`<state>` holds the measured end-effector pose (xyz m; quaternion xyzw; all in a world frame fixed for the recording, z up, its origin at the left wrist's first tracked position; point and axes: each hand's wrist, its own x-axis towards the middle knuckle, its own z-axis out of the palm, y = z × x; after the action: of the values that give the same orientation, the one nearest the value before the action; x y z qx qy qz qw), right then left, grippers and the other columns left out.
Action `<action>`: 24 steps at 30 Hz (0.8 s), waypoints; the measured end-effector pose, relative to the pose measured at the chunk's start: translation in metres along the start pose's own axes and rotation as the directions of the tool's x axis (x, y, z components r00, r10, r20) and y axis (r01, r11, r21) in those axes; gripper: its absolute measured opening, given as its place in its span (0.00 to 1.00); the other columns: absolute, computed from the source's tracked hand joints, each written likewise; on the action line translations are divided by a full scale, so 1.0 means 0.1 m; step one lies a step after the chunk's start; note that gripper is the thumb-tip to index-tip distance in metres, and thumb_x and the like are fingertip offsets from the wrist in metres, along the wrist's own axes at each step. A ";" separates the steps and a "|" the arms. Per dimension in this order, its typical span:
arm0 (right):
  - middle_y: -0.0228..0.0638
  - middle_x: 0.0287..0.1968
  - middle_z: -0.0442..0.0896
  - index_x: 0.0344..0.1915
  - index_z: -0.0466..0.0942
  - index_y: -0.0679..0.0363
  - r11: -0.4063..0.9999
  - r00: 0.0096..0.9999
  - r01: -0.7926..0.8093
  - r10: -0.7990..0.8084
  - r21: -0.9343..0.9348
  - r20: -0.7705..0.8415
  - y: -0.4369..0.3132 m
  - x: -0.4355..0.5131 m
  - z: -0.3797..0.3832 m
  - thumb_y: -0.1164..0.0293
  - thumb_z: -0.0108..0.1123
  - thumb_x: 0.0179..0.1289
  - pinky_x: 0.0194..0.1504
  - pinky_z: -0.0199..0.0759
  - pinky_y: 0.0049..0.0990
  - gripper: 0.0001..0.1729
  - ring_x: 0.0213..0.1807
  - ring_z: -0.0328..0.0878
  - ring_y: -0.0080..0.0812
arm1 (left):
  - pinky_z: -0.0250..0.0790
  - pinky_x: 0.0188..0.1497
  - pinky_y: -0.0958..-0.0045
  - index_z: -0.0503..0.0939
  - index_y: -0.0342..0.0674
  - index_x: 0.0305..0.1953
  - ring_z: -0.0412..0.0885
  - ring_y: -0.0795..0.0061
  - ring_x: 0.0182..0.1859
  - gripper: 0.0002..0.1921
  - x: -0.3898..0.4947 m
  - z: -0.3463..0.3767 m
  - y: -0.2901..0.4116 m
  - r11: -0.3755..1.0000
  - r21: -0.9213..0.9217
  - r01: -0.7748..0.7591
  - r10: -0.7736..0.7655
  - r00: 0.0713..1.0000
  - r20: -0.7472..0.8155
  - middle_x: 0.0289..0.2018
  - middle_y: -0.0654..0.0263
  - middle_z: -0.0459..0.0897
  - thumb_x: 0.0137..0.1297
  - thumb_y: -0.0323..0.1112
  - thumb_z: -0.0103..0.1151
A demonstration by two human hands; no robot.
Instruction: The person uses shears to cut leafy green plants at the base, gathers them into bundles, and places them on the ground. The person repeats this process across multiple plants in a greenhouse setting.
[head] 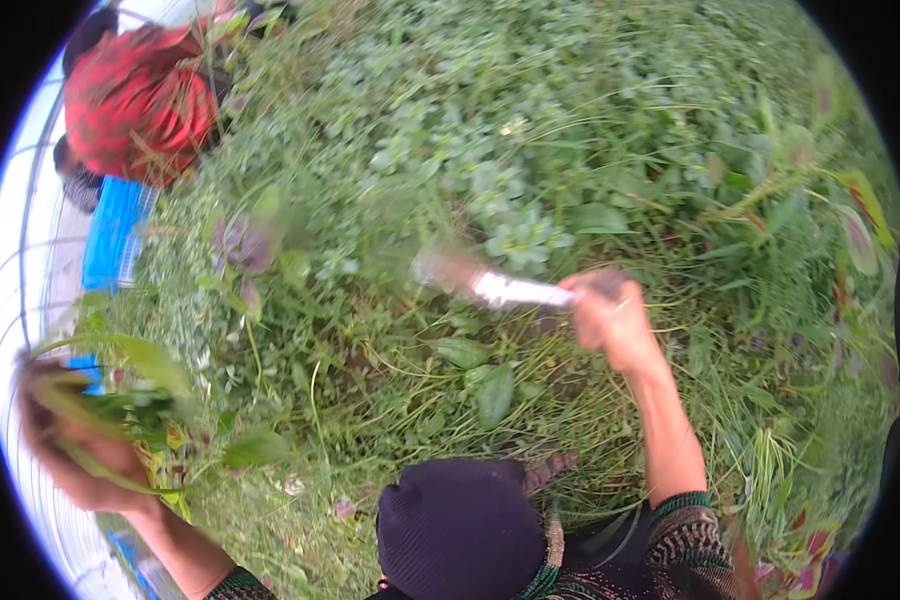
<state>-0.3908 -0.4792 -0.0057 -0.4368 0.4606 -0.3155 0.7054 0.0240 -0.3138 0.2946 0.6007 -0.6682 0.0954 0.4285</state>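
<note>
My right hand (pixel 616 319) is closed around the dark handle of a bladed cutting tool, a sickle or a knife. Its bright metal blade (pixel 517 291) points left over the greenery, and motion blur hides the tip's shape. Far to the left, my raised left hand (pixel 94 457) grips several cut leafy stems (pixel 120 409), whose broad green leaves hang around the fingers. Between my hands lie flattened grass stems (pixel 420 375) and a few broad-leaved plants (pixel 495 394) on partly bare soil.
Dense low weeds (pixel 487 150) spread ahead. A person in a red top (pixel 139 105) bends at the upper left, with another person (pixel 79 176) partly hidden behind. Blue crates (pixel 112 232) stand near them, beside the hooped greenhouse wall (pixel 26 225). A dark knit cap (pixel 461 525) fills the bottom middle.
</note>
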 end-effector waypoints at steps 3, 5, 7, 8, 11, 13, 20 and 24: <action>0.17 0.17 0.59 0.55 0.76 0.66 0.837 0.930 0.228 -0.036 0.497 -0.366 0.02 -0.09 -0.70 0.72 0.61 0.70 0.17 0.51 0.21 0.16 0.15 0.53 0.16 | 0.76 0.53 0.61 0.74 0.40 0.62 0.81 0.59 0.51 0.27 -0.22 1.15 0.29 0.849 0.368 -0.379 0.060 0.762 0.645 0.55 0.53 0.80 0.59 0.24 0.59; 0.17 0.17 0.55 0.53 0.76 0.65 0.601 0.867 0.337 0.102 0.725 -0.488 0.14 -0.30 -1.05 0.71 0.60 0.71 0.16 0.48 0.19 0.14 0.15 0.50 0.15 | 0.80 0.44 0.58 0.74 0.36 0.58 0.85 0.53 0.43 0.21 -0.42 2.06 0.40 0.983 0.042 -0.177 0.078 0.621 0.780 0.59 0.49 0.77 0.62 0.27 0.55; 0.19 0.17 0.57 0.50 0.77 0.63 0.242 0.843 0.447 0.207 0.861 -0.496 0.22 -0.53 -1.43 0.69 0.57 0.72 0.17 0.50 0.19 0.12 0.16 0.53 0.16 | 0.82 0.39 0.55 0.75 0.39 0.57 0.86 0.50 0.41 0.23 -0.54 2.90 0.45 0.930 -0.184 -0.320 0.305 0.388 0.870 0.65 0.47 0.70 0.58 0.24 0.58; 0.20 0.17 0.57 0.46 0.77 0.62 0.105 0.884 0.425 0.167 0.899 -0.437 0.25 -0.66 -1.61 0.69 0.55 0.73 0.18 0.51 0.19 0.09 0.16 0.54 0.16 | 0.82 0.39 0.54 0.75 0.38 0.54 0.86 0.48 0.40 0.20 -0.58 3.30 0.46 0.920 -0.168 -0.355 0.284 0.305 0.909 0.68 0.44 0.67 0.59 0.25 0.58; 0.22 0.17 0.58 0.32 0.71 0.61 -0.027 0.874 0.485 0.046 0.874 -0.483 0.26 -1.06 -2.11 0.72 0.50 0.75 0.19 0.56 0.21 0.10 0.17 0.56 0.17 | 0.82 0.38 0.53 0.76 0.37 0.51 0.87 0.46 0.41 0.16 -0.58 4.25 0.30 0.883 -0.051 -0.466 0.175 0.226 0.958 0.73 0.38 0.59 0.61 0.25 0.55; 0.22 0.17 0.58 0.32 0.71 0.61 -0.096 0.814 0.574 -0.048 0.813 -0.580 0.25 -1.29 -2.26 0.72 0.49 0.75 0.19 0.57 0.21 0.10 0.16 0.56 0.18 | 0.82 0.40 0.53 0.77 0.38 0.51 0.87 0.45 0.43 0.15 -0.53 4.50 -0.05 0.887 0.220 -0.406 -0.085 0.323 0.942 0.73 0.36 0.58 0.63 0.28 0.55; 0.18 0.17 0.60 0.48 0.79 0.62 0.397 0.718 0.624 0.048 0.673 -0.694 0.40 -2.29 -1.29 0.70 0.60 0.71 0.12 0.50 0.17 0.10 0.13 0.54 0.14 | 0.66 0.70 0.55 0.77 0.46 0.63 0.66 0.39 0.70 0.24 -0.63 3.91 -0.91 0.966 0.238 0.101 -0.257 0.296 0.920 0.74 0.38 0.57 0.63 0.33 0.61; 0.20 0.18 0.66 0.40 0.81 0.65 0.989 0.428 0.144 -0.025 0.041 -0.903 0.36 -3.15 -0.93 0.67 0.62 0.71 0.13 0.49 0.21 0.10 0.12 0.57 0.16 | 0.76 0.59 0.52 0.77 0.46 0.63 0.82 0.55 0.57 0.23 -0.21 3.35 -0.63 0.899 -0.050 0.434 -0.164 0.443 0.882 0.65 0.50 0.73 0.66 0.35 0.62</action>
<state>-0.5942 -0.2269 0.0613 -0.1839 0.7245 -0.5595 0.3581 -0.0752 -0.5301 0.0494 0.6121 -0.6788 -0.3857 0.1258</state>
